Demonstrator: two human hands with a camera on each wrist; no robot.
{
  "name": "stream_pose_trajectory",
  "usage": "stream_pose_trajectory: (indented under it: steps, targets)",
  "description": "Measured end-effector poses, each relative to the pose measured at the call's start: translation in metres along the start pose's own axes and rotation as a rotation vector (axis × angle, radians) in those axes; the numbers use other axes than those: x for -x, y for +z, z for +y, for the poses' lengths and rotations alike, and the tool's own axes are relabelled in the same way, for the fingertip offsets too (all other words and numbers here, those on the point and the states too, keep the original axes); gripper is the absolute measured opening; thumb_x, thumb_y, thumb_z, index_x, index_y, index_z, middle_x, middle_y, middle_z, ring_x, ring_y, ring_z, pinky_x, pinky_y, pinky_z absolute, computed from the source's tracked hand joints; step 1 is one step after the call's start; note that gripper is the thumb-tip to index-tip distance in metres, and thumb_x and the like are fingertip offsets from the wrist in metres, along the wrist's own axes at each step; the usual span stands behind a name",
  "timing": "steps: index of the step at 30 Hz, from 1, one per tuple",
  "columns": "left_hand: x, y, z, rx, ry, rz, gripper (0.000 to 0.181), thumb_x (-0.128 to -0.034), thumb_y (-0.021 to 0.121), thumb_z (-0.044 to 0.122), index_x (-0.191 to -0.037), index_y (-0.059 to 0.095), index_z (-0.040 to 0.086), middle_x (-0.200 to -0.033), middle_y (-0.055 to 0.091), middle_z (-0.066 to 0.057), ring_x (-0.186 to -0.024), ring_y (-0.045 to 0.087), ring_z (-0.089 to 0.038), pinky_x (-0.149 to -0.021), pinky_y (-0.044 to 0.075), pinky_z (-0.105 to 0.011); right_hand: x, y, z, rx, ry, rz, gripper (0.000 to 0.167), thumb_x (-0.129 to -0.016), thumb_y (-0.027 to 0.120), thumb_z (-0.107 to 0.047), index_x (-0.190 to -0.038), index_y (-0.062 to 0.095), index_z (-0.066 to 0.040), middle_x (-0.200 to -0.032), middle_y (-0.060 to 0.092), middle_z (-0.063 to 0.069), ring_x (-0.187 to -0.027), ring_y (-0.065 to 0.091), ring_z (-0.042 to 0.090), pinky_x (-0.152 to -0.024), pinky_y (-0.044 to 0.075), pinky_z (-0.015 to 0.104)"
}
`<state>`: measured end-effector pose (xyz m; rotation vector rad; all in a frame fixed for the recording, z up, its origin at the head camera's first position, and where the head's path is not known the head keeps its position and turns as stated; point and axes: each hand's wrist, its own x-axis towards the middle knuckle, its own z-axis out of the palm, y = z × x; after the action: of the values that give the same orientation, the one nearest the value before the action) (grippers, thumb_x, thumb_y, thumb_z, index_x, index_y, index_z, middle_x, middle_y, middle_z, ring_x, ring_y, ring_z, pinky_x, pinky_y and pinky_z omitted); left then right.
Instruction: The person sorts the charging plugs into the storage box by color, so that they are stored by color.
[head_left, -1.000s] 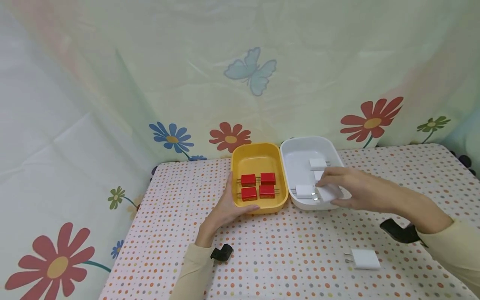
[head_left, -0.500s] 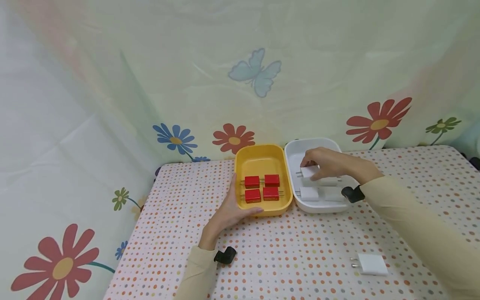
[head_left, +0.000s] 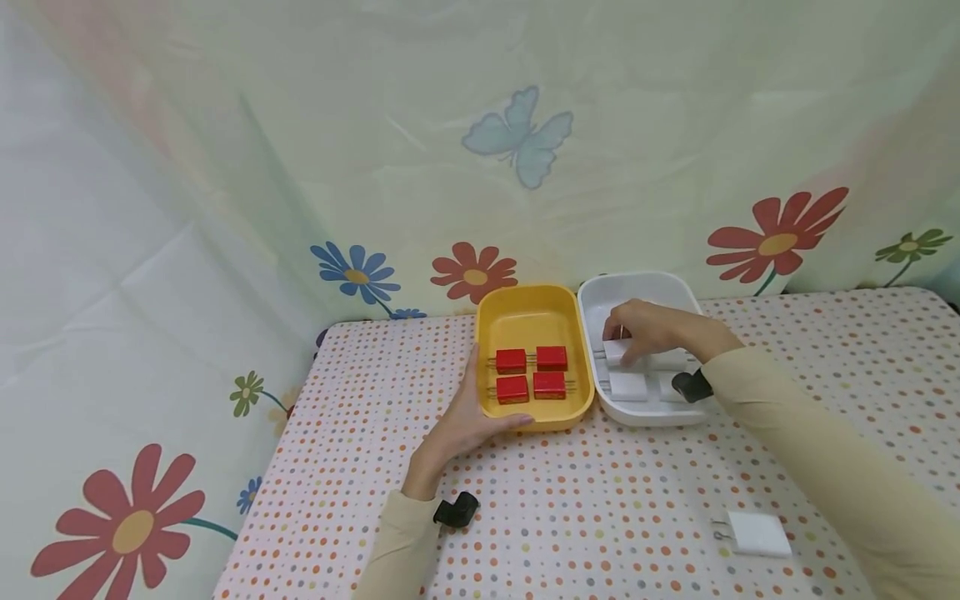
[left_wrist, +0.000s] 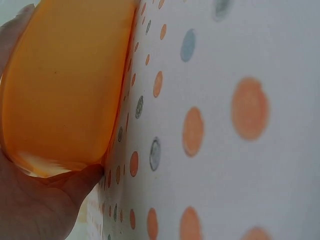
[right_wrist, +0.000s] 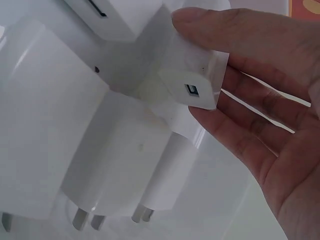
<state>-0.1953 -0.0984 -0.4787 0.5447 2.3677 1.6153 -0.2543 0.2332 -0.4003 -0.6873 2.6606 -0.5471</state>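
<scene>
My right hand [head_left: 651, 327] pinches a white plug-in charger [head_left: 617, 352] at the left side of the white tray [head_left: 636, 290], thumb on one side and fingers on the other. In the right wrist view, the port of this charger faces the camera. Several other white chargers [head_left: 628, 386] lie in the tray, partly hidden by the hand and wrist. My left hand [head_left: 459, 423] holds the near left corner of the yellow tray [head_left: 528, 321], fingers along its side and thumb at the front. Inside it sit several red chargers [head_left: 551, 358] with metal prongs, in two rows.
One more white charger [head_left: 759, 533] lies on the dotted tablecloth [head_left: 570, 517] at the near right, prongs pointing left. Both trays stand side by side near the table's back edge, with a flowered curtain [head_left: 360, 167] behind them.
My right hand has let go of a charger at the white tray's near right, moved left and taken hold of another, now sitting lower. My left hand stays at the yellow tray.
</scene>
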Motion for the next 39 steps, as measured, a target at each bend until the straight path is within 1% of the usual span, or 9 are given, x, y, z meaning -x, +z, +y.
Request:
stream_pose_trajectory:
  steps: [4,9,15,19,24,28,31,36,39]
  targets:
    - [-0.001,0.0,0.0,0.008,0.012,-0.006,0.134,-0.0814,0.092,0.029,-0.168,-0.01,0.022,-0.168,0.026,-0.007,-0.145,0.039,-0.022,-0.118,0.038,-0.047,-0.002,0.003,0.001,-0.014,0.017,0.0,0.034,-0.082,0.088,-0.005,-0.111,0.073,0.002,-0.101,0.071,0.006,-0.093,0.063,0.023,-0.093,0.057,0.048]
    - [-0.001,0.0,-0.001,0.009,0.025,-0.012,0.132,-0.0822,0.091,0.027,-0.168,-0.009,0.021,-0.169,0.025,-0.007,-0.146,0.039,-0.022,-0.118,0.038,-0.048,-0.005,0.008,0.003,-0.03,0.029,-0.002,0.033,-0.082,0.087,-0.004,-0.111,0.073,0.002,-0.101,0.071,0.008,-0.094,0.064,0.025,-0.094,0.056,0.05]
    - [-0.006,0.0,0.004,0.019,0.065,-0.016,0.131,-0.0823,0.091,0.026,-0.168,-0.008,0.019,-0.168,0.027,-0.009,-0.145,0.04,-0.024,-0.118,0.039,-0.05,-0.005,0.007,0.005,-0.01,0.041,0.016,0.032,-0.082,0.088,-0.005,-0.11,0.073,0.002,-0.1,0.07,0.008,-0.093,0.063,0.025,-0.093,0.056,0.049]
    - [-0.005,0.001,0.003,0.013,0.059,-0.011,0.13,-0.0828,0.091,0.024,-0.168,-0.007,0.019,-0.167,0.029,-0.008,-0.144,0.041,-0.024,-0.117,0.04,-0.049,-0.005,0.01,0.005,-0.002,0.043,0.019,0.032,-0.082,0.088,-0.005,-0.11,0.074,0.002,-0.099,0.07,0.006,-0.091,0.062,0.023,-0.092,0.056,0.048]
    - [-0.001,0.001,0.002,0.002,0.023,-0.007,0.131,-0.0824,0.091,0.027,-0.168,-0.008,0.021,-0.168,0.027,-0.007,-0.144,0.041,-0.024,-0.117,0.04,-0.048,-0.003,0.012,0.005,-0.006,0.04,0.019,0.035,-0.083,0.088,-0.008,-0.114,0.073,0.002,-0.1,0.07,0.005,-0.092,0.062,0.022,-0.093,0.057,0.046]
    - [0.001,0.003,0.002,-0.028,0.009,-0.005,0.132,-0.0821,0.091,0.034,-0.168,-0.008,0.023,-0.169,0.026,-0.008,-0.146,0.038,-0.025,-0.119,0.036,-0.052,0.01,0.005,0.0,0.004,-0.024,0.083,0.037,-0.081,0.089,-0.004,-0.113,0.072,0.006,-0.1,0.07,0.009,-0.092,0.064,0.025,-0.089,0.058,0.046]
    - [0.002,0.003,0.002,-0.053,0.004,0.001,0.132,-0.0818,0.091,0.036,-0.168,-0.008,0.024,-0.168,0.028,-0.007,-0.146,0.039,-0.024,-0.12,0.034,-0.053,0.023,-0.004,-0.009,0.036,-0.076,0.135,0.037,-0.081,0.088,-0.001,-0.112,0.072,0.008,-0.1,0.069,0.012,-0.093,0.066,0.029,-0.087,0.059,0.046]
    - [0.002,0.003,0.003,-0.059,0.012,0.002,0.131,-0.0822,0.091,0.033,-0.168,-0.007,0.022,-0.167,0.031,-0.008,-0.144,0.041,-0.025,-0.119,0.035,-0.053,0.049,-0.017,-0.035,0.119,-0.116,0.195,0.037,-0.08,0.09,-0.003,-0.113,0.075,0.004,-0.101,0.069,0.009,-0.095,0.067,0.028,-0.085,0.061,0.044]
    - [0.002,0.002,0.003,-0.055,0.022,0.001,0.132,-0.0821,0.091,0.033,-0.168,-0.007,0.021,-0.166,0.031,-0.008,-0.143,0.041,-0.024,-0.119,0.036,-0.052,0.072,-0.02,-0.053,0.16,-0.154,0.232,0.037,-0.079,0.092,-0.005,-0.112,0.077,0.0,-0.102,0.069,0.005,-0.095,0.068,0.024,-0.083,0.062,0.042]
